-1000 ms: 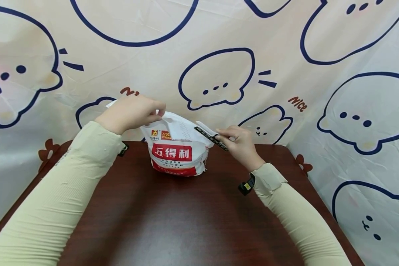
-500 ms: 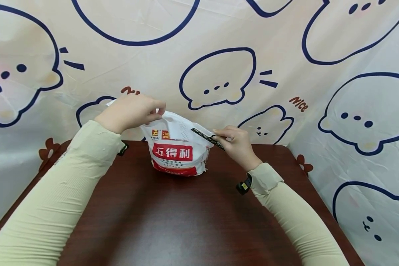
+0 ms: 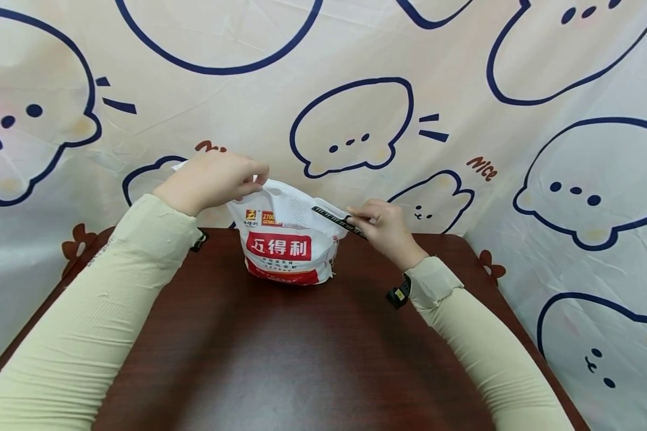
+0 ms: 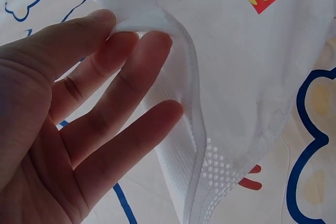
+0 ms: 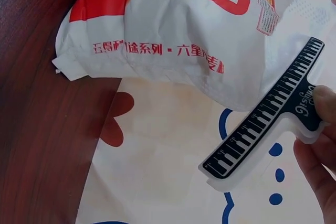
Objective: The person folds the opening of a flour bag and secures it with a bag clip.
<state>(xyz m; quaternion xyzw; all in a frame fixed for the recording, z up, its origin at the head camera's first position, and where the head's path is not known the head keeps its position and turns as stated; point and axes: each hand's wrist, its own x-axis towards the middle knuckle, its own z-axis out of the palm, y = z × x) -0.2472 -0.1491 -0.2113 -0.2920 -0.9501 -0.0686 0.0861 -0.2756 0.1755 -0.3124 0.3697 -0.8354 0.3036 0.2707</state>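
left hand (image 3: 210,179) pinches bag (image 3: 286,239) top taut | right hand (image 3: 385,227) grips clip (image 3: 334,218) beside bag, so it slides on

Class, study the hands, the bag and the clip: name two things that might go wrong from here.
1. The left hand pinches only the top edge of the white bag; that thin grip might slip and the top flop down.
2. The right hand holds the piano-key clip by one end, beside the bag's top; it may twist or clamp crooked.
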